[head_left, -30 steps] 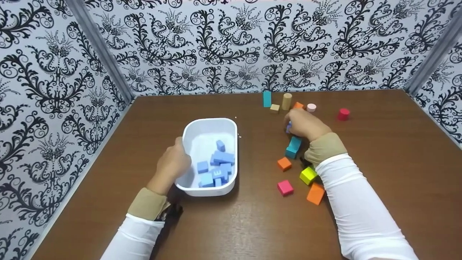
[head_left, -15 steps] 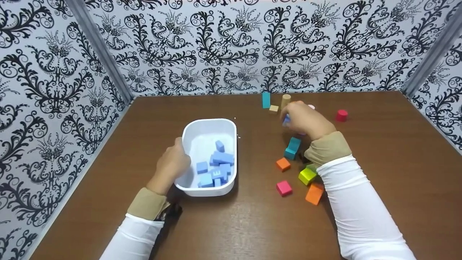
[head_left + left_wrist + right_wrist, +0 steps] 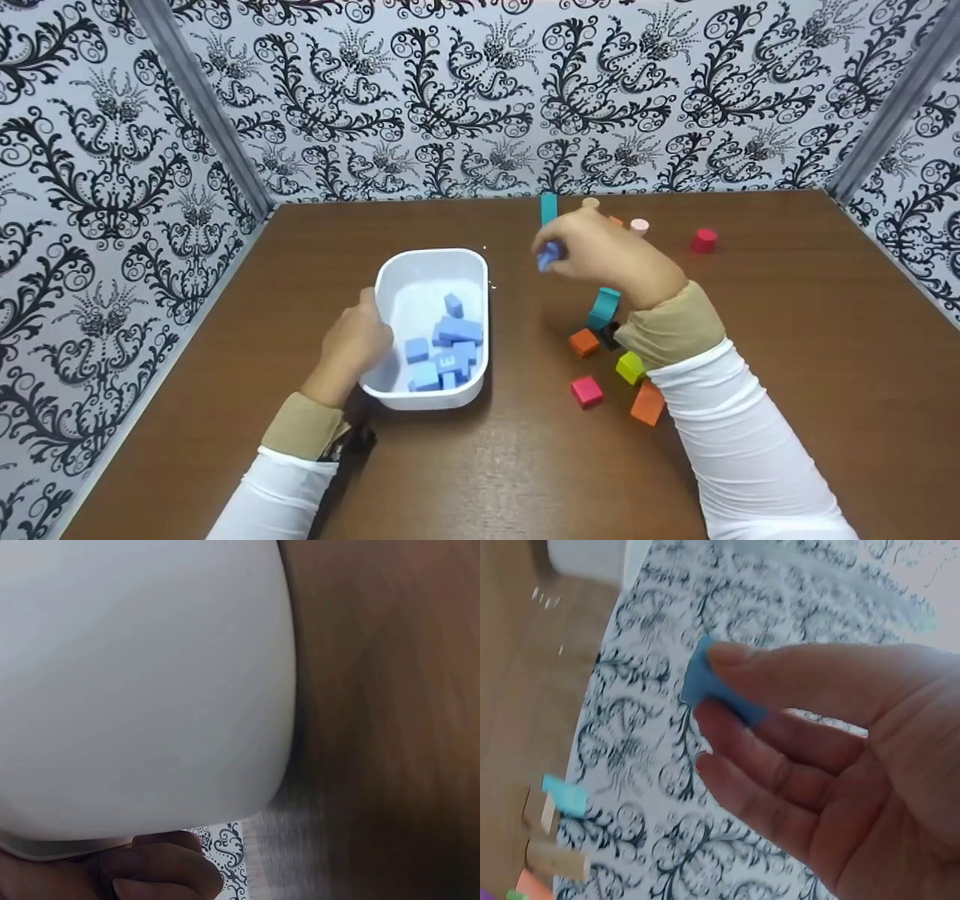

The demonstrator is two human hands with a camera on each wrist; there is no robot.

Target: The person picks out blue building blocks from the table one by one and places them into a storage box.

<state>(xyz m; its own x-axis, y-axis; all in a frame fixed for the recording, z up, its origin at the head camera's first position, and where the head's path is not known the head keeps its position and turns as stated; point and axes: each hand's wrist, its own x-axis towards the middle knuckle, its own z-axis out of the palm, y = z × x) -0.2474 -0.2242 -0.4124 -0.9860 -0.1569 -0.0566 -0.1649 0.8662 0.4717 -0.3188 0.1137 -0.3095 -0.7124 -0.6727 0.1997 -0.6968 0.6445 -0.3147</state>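
Observation:
My left hand (image 3: 358, 335) grips the left side of a white plastic tub (image 3: 431, 274); the left wrist view shows curled fingers (image 3: 161, 870) beside its smooth outer wall (image 3: 150, 705). Several blue blocks (image 3: 459, 330) lie inside, mostly toward the near right, one marked with a letter E. Right of the tub, my right hand (image 3: 619, 255) holds a blue block (image 3: 549, 256) above the table. In the right wrist view the thumb and fingers pinch this block (image 3: 701, 679), covering part of it.
Under and around the right forearm lie a teal curved block (image 3: 604, 307), orange block (image 3: 583, 343), yellow-green block (image 3: 631, 367), pink block (image 3: 586, 391) and larger orange block (image 3: 648, 403). Farther back are a red cylinder (image 3: 704, 241), pale pink piece (image 3: 639, 226) and teal block (image 3: 549, 208).
My right hand has lifted the blue block from among the far pieces and moved left toward the tub. The left hand keeps its grip on the tub.

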